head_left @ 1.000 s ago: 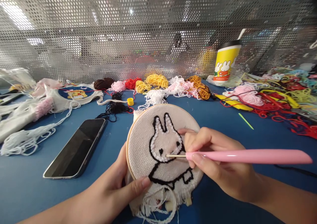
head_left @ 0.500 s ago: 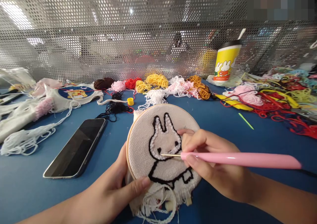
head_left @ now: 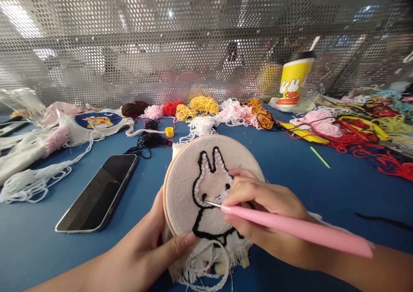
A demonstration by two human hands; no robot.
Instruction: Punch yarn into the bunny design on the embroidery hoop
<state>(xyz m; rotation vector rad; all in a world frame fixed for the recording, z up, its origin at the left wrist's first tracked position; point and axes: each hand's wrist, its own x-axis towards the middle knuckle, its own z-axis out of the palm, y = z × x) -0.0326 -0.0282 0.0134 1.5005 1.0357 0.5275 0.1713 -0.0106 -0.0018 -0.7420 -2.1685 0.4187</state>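
Observation:
My left hand (head_left: 158, 240) grips the lower left rim of a round wooden embroidery hoop (head_left: 166, 206), thumb on the front and fingers behind. Cream cloth (head_left: 180, 184) is stretched in it, bearing a rabbit outlined in black yarn with white yarn loops inside the outline of the head. A pink-handled punch needle (head_left: 300, 229) is pinched in my right hand (head_left: 264, 210), which rests over the right side of the cloth. The thin metal tip touches or nearly touches the face beside the left eye. White yarn (head_left: 222, 279) and fringe hang below the hoop.
A black phone (head_left: 98, 193) lies left of the hoop. Yarn bundles (head_left: 203, 105) line the back, before a perforated metal screen (head_left: 193, 7). A yellow rabbit-print cup (head_left: 295, 79) stands at the back right, near tangled red yarn (head_left: 364, 145). A blue embroidered piece (head_left: 100, 120) lies back left.
My right hand has moved slightly left and the needle's handle end has swung down, so the needle slants more. Its tip has shifted left toward the left eye. My left hand holds nearly the same place.

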